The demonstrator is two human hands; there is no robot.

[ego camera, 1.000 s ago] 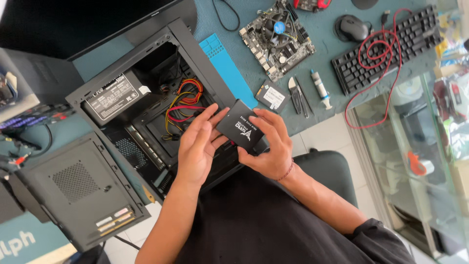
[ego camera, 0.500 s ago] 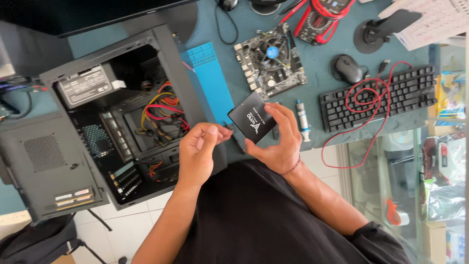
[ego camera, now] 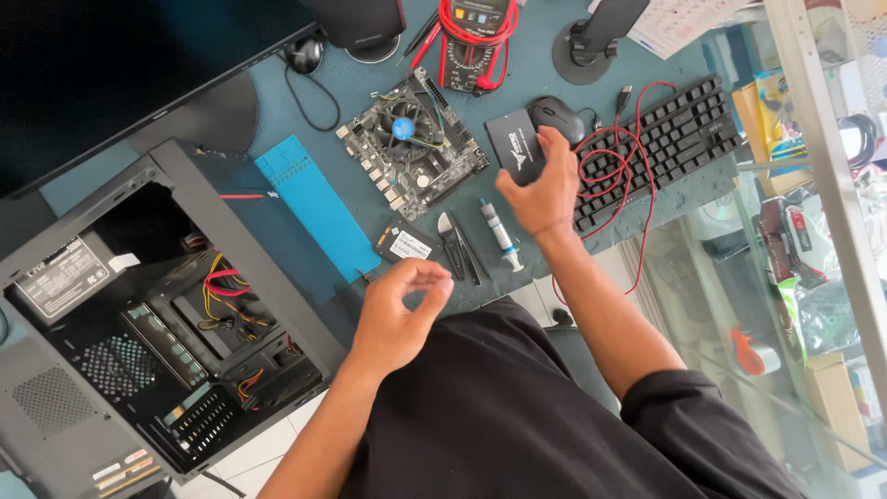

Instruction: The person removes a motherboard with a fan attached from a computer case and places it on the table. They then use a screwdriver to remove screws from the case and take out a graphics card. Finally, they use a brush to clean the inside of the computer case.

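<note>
the right hand (ego camera: 540,189) is up in the upper middle of the frame, fingers pinched on the lower edge of a flat black drive (ego camera: 516,157), a slim square slab with a pale mark on its face. it sits low over the teal counter (ego camera: 527,69), between the bare motherboard (ego camera: 411,143) and the black mouse (ego camera: 556,118); i cannot tell whether it touches the surface. the left hand (ego camera: 399,314) hangs lower, near the middle of the frame, grasping nothing, fingers loosely curled with the thumb close to the fingertips. to its left the open computer case (ego camera: 166,314) fills the lower left, wires showing inside. a second small drive (ego camera: 407,243) lies just above the left hand, with a grey paste syringe (ego camera: 499,233) beside it.

the black drive looks light and stiff, with smooth, likely slippery faces. i'd judge it best held by opposite edges, fingers kept off the connector end.
</note>
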